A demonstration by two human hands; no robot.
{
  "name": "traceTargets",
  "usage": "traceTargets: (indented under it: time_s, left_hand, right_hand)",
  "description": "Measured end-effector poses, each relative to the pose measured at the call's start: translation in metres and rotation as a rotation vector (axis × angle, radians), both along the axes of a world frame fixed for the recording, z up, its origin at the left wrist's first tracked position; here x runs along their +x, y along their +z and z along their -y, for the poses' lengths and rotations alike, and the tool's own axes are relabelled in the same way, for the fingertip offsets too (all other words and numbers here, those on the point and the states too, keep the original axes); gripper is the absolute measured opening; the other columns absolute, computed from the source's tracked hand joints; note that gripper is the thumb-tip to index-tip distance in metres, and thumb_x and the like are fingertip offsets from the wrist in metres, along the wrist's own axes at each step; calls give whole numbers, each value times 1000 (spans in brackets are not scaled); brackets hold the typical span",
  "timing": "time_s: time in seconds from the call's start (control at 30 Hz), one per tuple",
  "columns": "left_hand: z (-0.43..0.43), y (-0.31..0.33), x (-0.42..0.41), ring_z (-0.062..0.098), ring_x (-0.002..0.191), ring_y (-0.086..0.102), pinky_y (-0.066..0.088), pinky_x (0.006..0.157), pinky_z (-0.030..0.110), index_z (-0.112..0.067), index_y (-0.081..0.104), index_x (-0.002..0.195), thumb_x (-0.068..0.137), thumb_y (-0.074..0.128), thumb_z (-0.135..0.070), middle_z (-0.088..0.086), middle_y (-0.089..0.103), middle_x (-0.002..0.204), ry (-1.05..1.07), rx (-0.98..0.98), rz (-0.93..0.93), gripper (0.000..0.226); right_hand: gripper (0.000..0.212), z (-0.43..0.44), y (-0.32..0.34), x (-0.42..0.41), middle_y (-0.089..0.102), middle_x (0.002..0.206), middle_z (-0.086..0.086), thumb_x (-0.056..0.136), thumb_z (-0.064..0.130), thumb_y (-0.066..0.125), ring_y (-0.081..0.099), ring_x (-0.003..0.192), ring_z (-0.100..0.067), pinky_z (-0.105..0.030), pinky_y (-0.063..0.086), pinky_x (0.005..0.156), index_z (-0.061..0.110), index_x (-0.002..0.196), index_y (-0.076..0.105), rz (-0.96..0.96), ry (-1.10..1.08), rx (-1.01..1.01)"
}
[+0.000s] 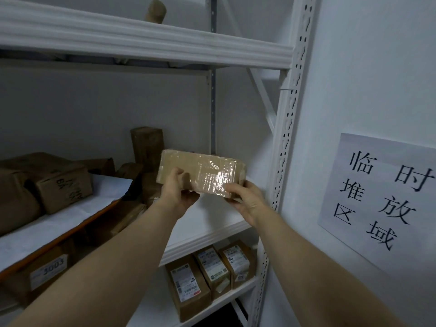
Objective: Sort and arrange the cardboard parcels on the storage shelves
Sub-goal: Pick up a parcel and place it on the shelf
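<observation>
Two bare arms reach forward; the left hand (178,188) and right hand (245,199) each grip an end of a tape-wrapped cardboard parcel (200,172), held above the white middle shelf (207,223) (near its right post). Behind it stands an upright box (147,143), with more boxes (59,182) farther left.

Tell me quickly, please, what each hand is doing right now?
Left hand: closed on the taped cardboard parcel, gripping its lower left edge.
Right hand: closed on the same parcel, gripping its lower right corner.
</observation>
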State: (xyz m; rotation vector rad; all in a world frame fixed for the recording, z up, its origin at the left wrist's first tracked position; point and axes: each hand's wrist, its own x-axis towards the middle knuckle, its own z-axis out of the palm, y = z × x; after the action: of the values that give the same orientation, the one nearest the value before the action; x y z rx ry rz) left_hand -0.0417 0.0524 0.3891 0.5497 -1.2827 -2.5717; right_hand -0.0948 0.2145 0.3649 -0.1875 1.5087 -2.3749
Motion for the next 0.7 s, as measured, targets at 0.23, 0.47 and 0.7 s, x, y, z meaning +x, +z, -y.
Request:
traceTargets:
  time_s: [0.23,0.47,0.7]
  left_hand:
    - [-7,11,-5,37,130,42,31,104,60,-21,24,148,56,67,-77,14,38,146,-222,-75,117,116]
    - [-25,14,-6,36,110,56,47,93,51,-12,43,137,79,66,-54,16,56,125,-243,-1,123,75]
    - [-23,12,-15,34,109,56,46,93,55,-17,44,133,74,73,-43,11,59,121,-109,-153,136,70]
  right_hand:
    - [108,3,-2,-2,46,125,2,54,-2,87,47,120,-21,-51,51,94,22,139,25,-327,-74,365]
    - [116,9,5,0,35,138,1,52,6,92,38,128,-15,-38,42,107,20,144,21,-468,-99,524]
    - [46,-5,9,-6,56,124,-13,80,19,62,55,115,-27,-51,46,100,17,125,50,-72,113,98]
